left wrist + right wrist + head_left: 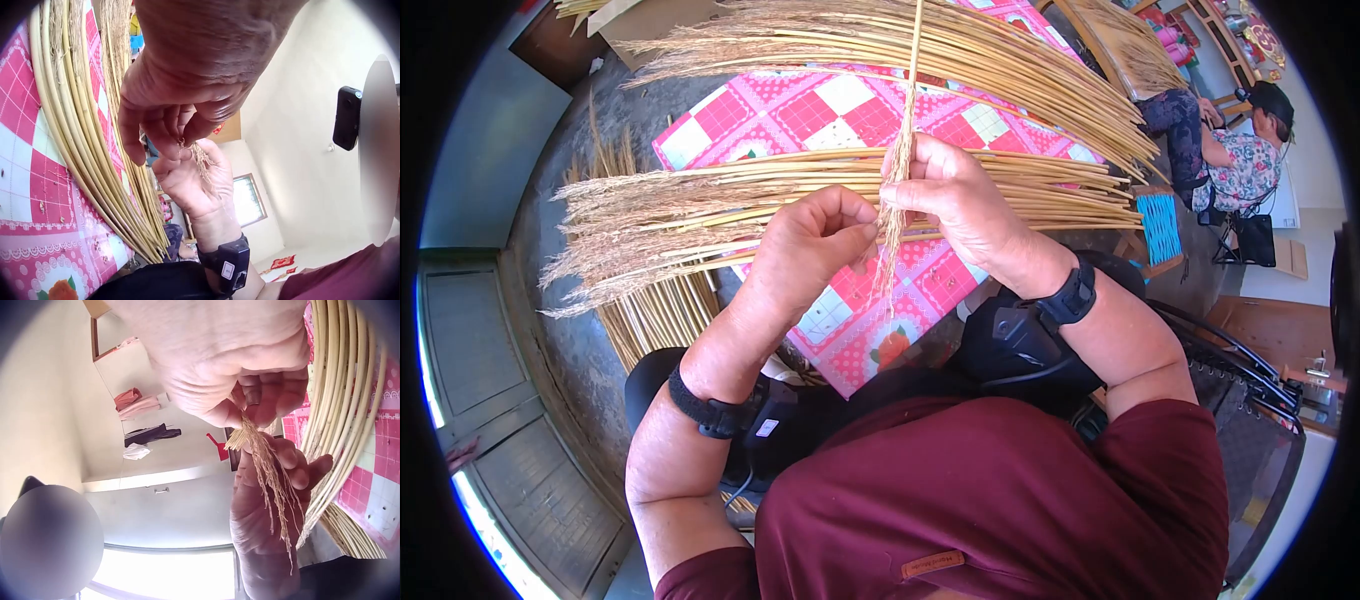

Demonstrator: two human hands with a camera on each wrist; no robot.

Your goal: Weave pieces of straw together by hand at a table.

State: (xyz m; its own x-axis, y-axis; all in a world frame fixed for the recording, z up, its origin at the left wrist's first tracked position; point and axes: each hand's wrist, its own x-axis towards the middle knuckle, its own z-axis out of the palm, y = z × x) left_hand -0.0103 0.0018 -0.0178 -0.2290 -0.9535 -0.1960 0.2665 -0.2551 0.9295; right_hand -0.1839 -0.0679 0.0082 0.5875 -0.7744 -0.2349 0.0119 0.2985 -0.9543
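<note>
A dry reed stalk (914, 60) stands with its feathery seed head (893, 225) hanging down between the two hands. My right hand (965, 205) grips it where stem and seed head meet, thumb across the front. In the right wrist view the loose strands (272, 475) droop below that hand's fingertips. Just left of it, my left hand (815, 245) has thumb and forefinger together at the seed head's edge. The left wrist view shows those fingertips pinching fine strands (182, 145). Behind the hands a bundle of reed stalks (730, 190) lies across the patterned tablecloth (855, 350).
A second reed bundle (1000, 55) lies farther back, seed heads to the left. More stalks (665, 315) stand low at the left, beside the table. A blue woven stool (1160, 228) is at the right, near a seated person (1240, 165) in a floral top.
</note>
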